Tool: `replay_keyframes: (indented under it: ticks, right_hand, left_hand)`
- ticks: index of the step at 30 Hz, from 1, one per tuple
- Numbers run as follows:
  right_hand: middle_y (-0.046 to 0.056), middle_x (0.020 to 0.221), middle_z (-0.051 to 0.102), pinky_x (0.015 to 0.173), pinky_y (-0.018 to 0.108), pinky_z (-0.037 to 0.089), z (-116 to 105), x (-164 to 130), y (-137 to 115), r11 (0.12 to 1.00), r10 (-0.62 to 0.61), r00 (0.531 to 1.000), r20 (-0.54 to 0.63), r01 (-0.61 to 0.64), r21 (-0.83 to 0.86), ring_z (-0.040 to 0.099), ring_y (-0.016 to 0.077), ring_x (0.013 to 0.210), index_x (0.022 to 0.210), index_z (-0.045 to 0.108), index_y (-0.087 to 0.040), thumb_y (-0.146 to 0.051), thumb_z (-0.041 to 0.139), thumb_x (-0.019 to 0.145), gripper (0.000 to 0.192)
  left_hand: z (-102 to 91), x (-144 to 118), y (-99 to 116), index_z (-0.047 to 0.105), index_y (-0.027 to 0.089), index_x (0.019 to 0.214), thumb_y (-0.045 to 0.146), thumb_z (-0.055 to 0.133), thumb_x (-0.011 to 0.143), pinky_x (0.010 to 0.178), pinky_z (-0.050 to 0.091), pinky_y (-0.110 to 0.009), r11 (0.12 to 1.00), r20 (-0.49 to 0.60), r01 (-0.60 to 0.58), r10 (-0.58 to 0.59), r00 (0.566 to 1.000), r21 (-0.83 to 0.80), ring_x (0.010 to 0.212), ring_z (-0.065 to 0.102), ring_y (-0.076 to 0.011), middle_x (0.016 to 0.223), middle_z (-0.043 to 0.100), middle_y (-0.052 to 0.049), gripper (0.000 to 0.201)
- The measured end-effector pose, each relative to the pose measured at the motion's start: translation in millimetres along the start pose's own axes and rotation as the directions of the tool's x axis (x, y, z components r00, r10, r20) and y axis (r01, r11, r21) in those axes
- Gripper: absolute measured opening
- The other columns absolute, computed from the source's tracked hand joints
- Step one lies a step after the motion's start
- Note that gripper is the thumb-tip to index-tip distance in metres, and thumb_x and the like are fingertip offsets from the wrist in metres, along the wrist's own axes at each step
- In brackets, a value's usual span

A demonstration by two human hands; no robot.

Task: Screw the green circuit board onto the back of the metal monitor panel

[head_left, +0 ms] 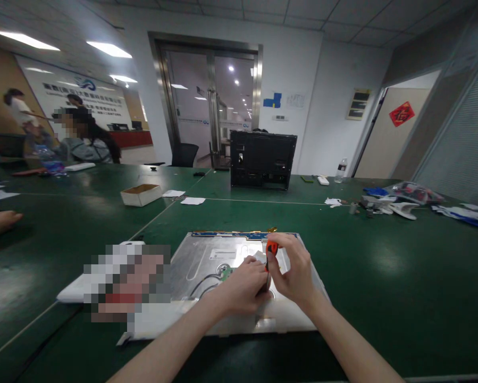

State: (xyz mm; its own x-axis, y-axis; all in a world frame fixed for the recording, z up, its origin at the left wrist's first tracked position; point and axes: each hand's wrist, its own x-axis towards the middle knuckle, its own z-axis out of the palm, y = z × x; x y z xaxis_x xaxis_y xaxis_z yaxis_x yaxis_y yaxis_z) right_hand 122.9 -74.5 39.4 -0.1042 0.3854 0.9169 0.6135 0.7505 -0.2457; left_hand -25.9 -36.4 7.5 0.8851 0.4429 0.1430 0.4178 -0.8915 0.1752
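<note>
A silver metal display panel [201,263] lies flat on the green table in front of me, with a blue circuit strip [239,234] along its far edge. An orange and black screwdriver [271,248] stands nearly upright over the panel. My right hand [296,266] grips its handle between thumb and fingers. Close against the shaft, my left hand [244,284] rests low over the panel with curled fingers; what they pinch is hidden. Left of that hand are a small green circuit board [226,273] and black cables [202,282]. The screwdriver's tip is hidden.
A black monitor housing [263,159] stands farther back. An open cardboard box [141,195] and papers [193,201] lie left of it. A white object [73,287], partly blurred out, sits left of the panel. Plastic bags [414,192] lie right. Another person's hand [1,222] is far left.
</note>
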Motion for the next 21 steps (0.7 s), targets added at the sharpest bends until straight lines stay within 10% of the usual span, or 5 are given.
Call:
replay_keyframes:
  ticks: [21]
  right_hand:
    - [0.006,0.091,0.053,0.065,0.034,0.049,-0.6,-1.7,0.2,1.000,0.001,1.000,-0.018,-0.001,-0.012,0.055,0.0193,0.079,0.106,0.046,-0.021,-0.018,0.053,0.082,0.025]
  left_hand:
    - [-7.8,-1.6,4.8,0.055,0.019,0.079,0.016,0.056,0.073,0.085,0.036,-0.038,1.000,0.000,-0.002,0.002,1.000,0.004,0.083,0.054,-0.0224,0.084,0.061,-0.004,0.007]
